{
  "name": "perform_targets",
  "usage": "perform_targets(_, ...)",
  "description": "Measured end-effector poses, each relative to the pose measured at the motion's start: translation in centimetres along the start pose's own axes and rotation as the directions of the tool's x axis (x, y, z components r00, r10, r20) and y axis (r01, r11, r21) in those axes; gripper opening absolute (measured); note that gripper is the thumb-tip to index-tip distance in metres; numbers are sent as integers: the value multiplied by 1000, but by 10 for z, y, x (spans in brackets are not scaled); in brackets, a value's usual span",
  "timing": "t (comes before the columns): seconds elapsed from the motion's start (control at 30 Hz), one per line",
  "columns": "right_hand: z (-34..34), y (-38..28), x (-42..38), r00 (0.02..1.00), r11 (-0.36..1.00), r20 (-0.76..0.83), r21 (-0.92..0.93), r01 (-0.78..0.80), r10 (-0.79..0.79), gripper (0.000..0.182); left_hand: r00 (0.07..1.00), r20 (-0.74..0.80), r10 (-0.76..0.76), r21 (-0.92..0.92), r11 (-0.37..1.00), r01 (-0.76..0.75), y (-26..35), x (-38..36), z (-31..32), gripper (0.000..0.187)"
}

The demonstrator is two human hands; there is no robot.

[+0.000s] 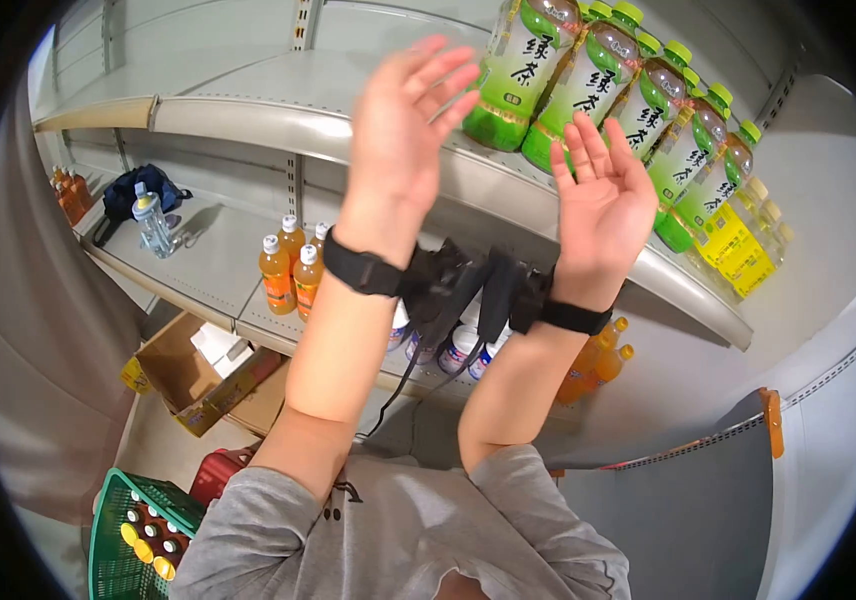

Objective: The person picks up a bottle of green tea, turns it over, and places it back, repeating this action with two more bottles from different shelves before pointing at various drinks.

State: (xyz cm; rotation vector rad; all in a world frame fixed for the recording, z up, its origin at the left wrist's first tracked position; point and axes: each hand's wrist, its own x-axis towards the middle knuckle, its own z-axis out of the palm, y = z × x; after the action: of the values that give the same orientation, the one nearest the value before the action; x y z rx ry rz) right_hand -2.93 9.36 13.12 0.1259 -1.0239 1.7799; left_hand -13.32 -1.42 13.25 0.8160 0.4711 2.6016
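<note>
My left hand (403, 125) is raised in front of the upper shelf (248, 122), palm turned up, fingers spread and holding nothing. To its right, my right hand (603, 200) is also raised with the palm showing and the fingers apart. It overlaps the lower part of a row of green tea bottles (588, 85) with green caps on the upper shelf. Each wrist wears a black strap, a left wrist strap (363, 268) and a right wrist strap (576, 317), with black devices on their inner sides.
Orange drink bottles (276, 275) and white containers (460, 345) stand on the lower shelf. A clear water bottle (153, 225) and a dark blue bag (128, 200) are farther left. Below are an open cardboard box (178, 375) and a green basket (108, 540) of bottles.
</note>
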Motion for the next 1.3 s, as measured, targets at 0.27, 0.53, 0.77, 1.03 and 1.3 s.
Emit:
perform_targets(0.27,-18,4,-3,840,700,374,471,-537,393,34,944,-229,-237,-534,842,82,8,-3,-35,11)
perform_targets(0.53,-11,9,-10,876,726,287,491,-482,387,31,969,-173,-178,-601,798,39,7,-2,-41,11)
perform_targets(0.77,-36,-17,-4,950,770,107,562,-301,293,10,945,-306,-114,-613,784,-104,11,-8,-41,7)
perform_targets(1.03,-46,-37,-1,972,913,-223,407,19,80,10,955,-287,75,-565,792,-232,20,-9,-56,6)
perform_targets(1.3,-46,-62,1,481,728,-556,-416,545,-678,29,683,-551,479,-67,791,-608,23,-18,-35,6)
